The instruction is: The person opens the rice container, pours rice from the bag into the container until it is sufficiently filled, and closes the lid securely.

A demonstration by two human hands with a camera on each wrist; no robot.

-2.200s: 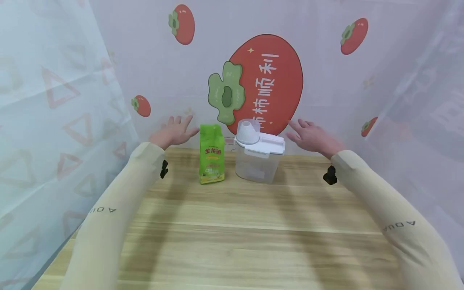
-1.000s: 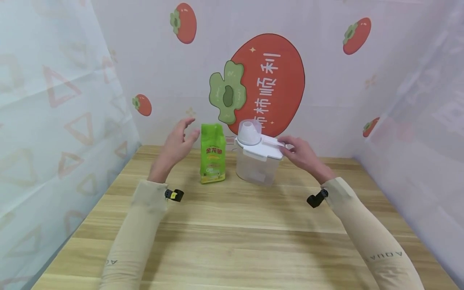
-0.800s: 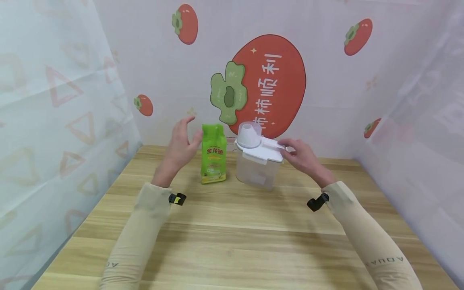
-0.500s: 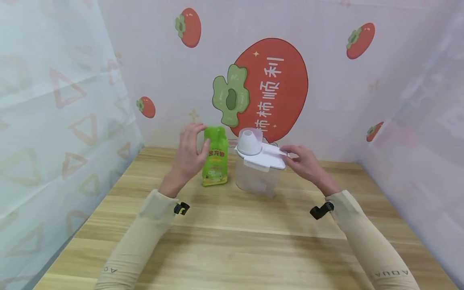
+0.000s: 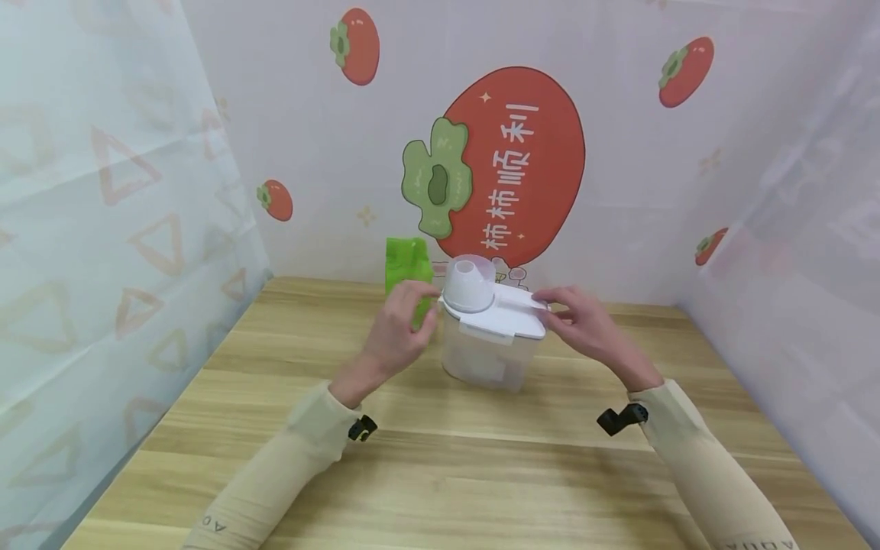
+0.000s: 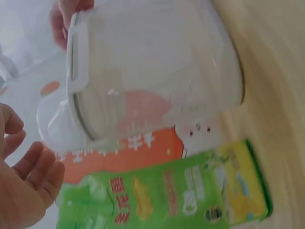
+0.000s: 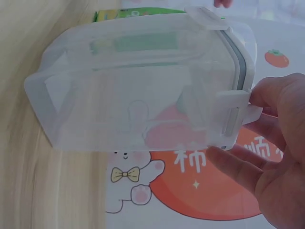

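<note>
A translucent plastic storage container stands upright on the table, with a white lid and a clear cup over its spout at the left. My right hand grips the lid's right end; in the right wrist view, its thumb is at the side latch. At the container's left side is my left hand, fingers bent loosely around air. The left wrist view shows a gap between that hand and the container. Behind my left hand stands a green printed bag, partly hidden in the head view.
The light wooden table reaches toward me in front of the container. A white cloth backdrop with printed persimmons rises close behind the bag and container. More cloth hangs along the left and right sides.
My right hand came in from the right, took hold of the lid, and the container has shifted toward me. My left hand moved right, past the green bag, to the container's left side.
</note>
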